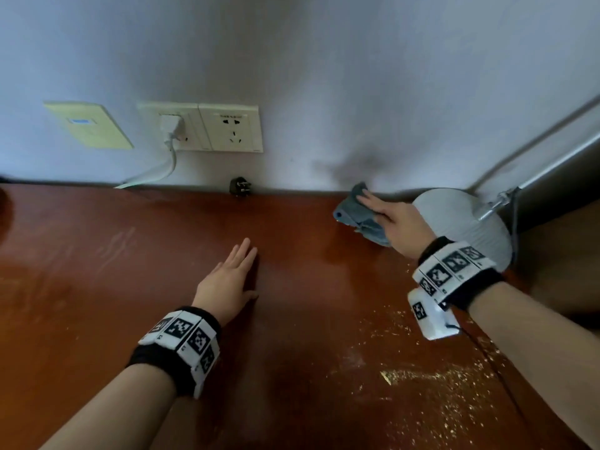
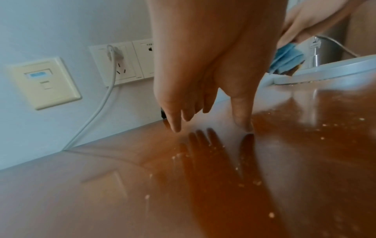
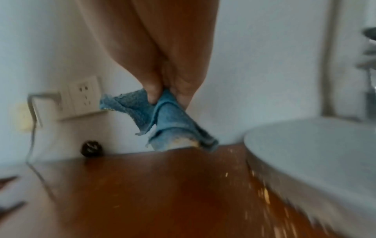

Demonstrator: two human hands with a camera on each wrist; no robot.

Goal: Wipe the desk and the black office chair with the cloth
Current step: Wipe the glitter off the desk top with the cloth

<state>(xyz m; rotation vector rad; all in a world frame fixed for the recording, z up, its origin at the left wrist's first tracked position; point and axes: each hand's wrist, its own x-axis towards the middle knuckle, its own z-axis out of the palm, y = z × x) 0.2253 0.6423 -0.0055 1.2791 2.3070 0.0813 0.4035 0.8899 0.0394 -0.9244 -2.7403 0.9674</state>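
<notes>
Head view showed my right hand [image 1: 394, 222] gripping the blue cloth [image 1: 358, 216] on the desk [image 1: 130, 287]; my left hand [image 1: 229, 284] lay flat, fingers straight.

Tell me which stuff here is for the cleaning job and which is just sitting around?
For the job:
blue cloth, held by the right hand
desk
crumbs on it
left hand, resting on the desk

Just there:
lamp base
wall sockets
white plug
black plug
</notes>
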